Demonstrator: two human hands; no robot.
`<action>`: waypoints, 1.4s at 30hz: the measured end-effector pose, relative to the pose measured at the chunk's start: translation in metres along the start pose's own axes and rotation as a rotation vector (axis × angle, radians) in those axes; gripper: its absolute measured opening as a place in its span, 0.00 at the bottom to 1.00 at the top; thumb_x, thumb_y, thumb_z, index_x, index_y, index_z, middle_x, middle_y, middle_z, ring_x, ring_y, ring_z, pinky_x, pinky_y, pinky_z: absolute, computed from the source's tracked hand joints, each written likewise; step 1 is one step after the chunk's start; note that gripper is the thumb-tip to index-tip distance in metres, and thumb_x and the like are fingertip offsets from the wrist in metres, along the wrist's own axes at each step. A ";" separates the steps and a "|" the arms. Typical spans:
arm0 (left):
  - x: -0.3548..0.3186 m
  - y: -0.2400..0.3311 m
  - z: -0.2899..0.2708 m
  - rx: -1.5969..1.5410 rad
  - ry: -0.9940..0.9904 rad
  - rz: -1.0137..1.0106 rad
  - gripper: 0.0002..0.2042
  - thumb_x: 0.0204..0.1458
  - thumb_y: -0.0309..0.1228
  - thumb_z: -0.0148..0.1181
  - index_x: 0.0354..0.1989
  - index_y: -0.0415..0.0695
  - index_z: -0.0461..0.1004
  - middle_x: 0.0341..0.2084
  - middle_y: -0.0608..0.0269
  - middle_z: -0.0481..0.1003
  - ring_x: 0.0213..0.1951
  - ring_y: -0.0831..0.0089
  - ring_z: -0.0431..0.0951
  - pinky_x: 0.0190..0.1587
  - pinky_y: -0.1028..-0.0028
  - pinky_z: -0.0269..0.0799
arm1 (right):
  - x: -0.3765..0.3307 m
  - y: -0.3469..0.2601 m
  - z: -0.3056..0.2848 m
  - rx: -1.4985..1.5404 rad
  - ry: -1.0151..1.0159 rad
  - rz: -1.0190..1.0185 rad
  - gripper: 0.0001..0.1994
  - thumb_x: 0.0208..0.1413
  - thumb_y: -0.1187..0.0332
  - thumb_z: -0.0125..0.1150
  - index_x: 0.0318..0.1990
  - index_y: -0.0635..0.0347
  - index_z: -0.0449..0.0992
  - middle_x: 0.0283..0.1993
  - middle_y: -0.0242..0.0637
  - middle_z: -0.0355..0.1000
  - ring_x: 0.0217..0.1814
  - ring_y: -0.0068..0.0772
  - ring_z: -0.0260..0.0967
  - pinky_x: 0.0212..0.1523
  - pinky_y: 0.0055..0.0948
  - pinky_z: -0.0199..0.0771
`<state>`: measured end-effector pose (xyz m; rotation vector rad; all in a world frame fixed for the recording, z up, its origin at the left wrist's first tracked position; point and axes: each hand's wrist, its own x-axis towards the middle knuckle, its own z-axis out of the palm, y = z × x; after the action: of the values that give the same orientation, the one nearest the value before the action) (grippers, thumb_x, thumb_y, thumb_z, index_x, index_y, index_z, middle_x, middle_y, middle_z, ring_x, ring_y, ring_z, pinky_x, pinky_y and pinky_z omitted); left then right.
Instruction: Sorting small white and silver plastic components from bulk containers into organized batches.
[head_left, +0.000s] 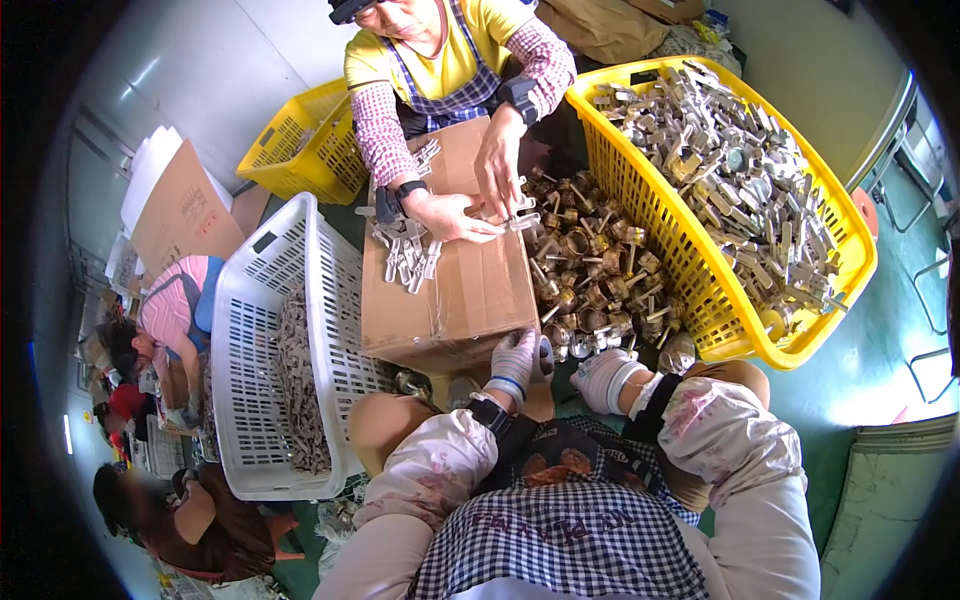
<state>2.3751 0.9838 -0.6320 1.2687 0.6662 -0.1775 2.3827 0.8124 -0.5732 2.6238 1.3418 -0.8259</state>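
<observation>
My left hand (513,362), in a white glove, is closed at the near edge of a cardboard box (450,330), around a round metal piece (545,356) that shows beside its fingers. My right hand (604,381), gloved too, is a short way to the right, its fingers curled in; what they hold, if anything, I cannot make out. Just beyond both hands lies a pile of shiny, brass-toned round pieces with thin stems (590,255). On the box top are several flat silvery metal parts (408,258).
Across the box, a co-worker's hands (465,212) handle the silvery parts. A yellow basket (660,190) heaped with metal parts stands right; a white basket (265,330) with grey parts stands left. Another yellow basket (275,135) is behind. Other people (175,310) work far left.
</observation>
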 end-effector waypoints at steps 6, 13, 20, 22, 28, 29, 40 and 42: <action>0.004 -0.003 -0.001 0.013 0.026 0.011 0.12 0.56 0.37 0.57 0.40 0.41 0.74 0.25 0.67 0.74 0.23 0.77 0.72 0.26 0.75 0.71 | -0.001 0.000 -0.006 -0.036 -0.091 -0.025 0.13 0.50 0.67 0.51 0.41 0.59 0.77 0.36 0.43 0.77 0.41 0.45 0.75 0.41 0.39 0.75; -0.001 -0.001 0.002 -0.092 0.052 -0.009 0.09 0.59 0.36 0.52 0.35 0.44 0.70 0.19 0.66 0.71 0.17 0.75 0.69 0.18 0.72 0.66 | 0.000 0.000 -0.006 -0.036 -0.073 -0.038 0.14 0.51 0.67 0.50 0.43 0.58 0.76 0.37 0.43 0.77 0.42 0.45 0.75 0.41 0.40 0.75; 0.002 -0.014 -0.015 0.057 0.071 0.061 0.19 0.53 0.42 0.59 0.46 0.41 0.72 0.36 0.63 0.74 0.34 0.74 0.74 0.37 0.74 0.71 | 0.003 -0.001 -0.007 -0.022 -0.099 -0.025 0.14 0.51 0.66 0.50 0.44 0.57 0.76 0.37 0.43 0.77 0.43 0.45 0.75 0.42 0.40 0.75; 0.001 -0.013 -0.018 0.027 0.068 0.080 0.19 0.52 0.42 0.60 0.46 0.40 0.72 0.36 0.64 0.74 0.35 0.73 0.74 0.38 0.73 0.71 | 0.000 -0.002 -0.013 -0.012 -0.111 -0.015 0.14 0.51 0.66 0.51 0.43 0.58 0.76 0.38 0.43 0.77 0.43 0.46 0.74 0.43 0.40 0.75; -0.016 0.005 -0.012 0.129 0.029 0.062 0.20 0.53 0.45 0.57 0.45 0.41 0.72 0.37 0.63 0.74 0.37 0.74 0.74 0.38 0.73 0.71 | -0.002 0.000 -0.012 -0.025 -0.035 -0.028 0.14 0.50 0.66 0.51 0.42 0.58 0.77 0.38 0.44 0.76 0.44 0.46 0.74 0.45 0.39 0.75; -0.018 0.006 -0.012 0.224 0.004 0.241 0.21 0.54 0.46 0.55 0.45 0.40 0.72 0.35 0.61 0.74 0.34 0.73 0.74 0.36 0.73 0.71 | -0.001 0.000 -0.010 -0.025 -0.034 -0.024 0.14 0.50 0.66 0.51 0.42 0.58 0.77 0.38 0.44 0.76 0.44 0.45 0.74 0.45 0.39 0.74; -0.170 0.105 -0.041 -0.233 -0.539 0.223 0.28 0.57 0.50 0.49 0.57 0.39 0.60 0.36 0.52 0.73 0.37 0.62 0.78 0.43 0.63 0.76 | -0.024 0.004 -0.022 0.018 0.017 0.021 0.15 0.45 0.65 0.57 0.42 0.59 0.77 0.40 0.45 0.76 0.45 0.45 0.74 0.45 0.40 0.73; -0.164 0.093 -0.053 -0.243 -0.544 0.132 0.29 0.57 0.52 0.48 0.58 0.42 0.58 0.36 0.48 0.74 0.37 0.59 0.78 0.44 0.62 0.75 | -0.021 0.006 -0.020 0.018 0.013 0.058 0.15 0.45 0.65 0.57 0.41 0.58 0.77 0.39 0.44 0.77 0.44 0.45 0.75 0.44 0.41 0.74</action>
<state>2.2687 1.0233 -0.4721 0.9660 0.1287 -0.3091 2.3861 0.7992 -0.5463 2.6725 1.2611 -0.8182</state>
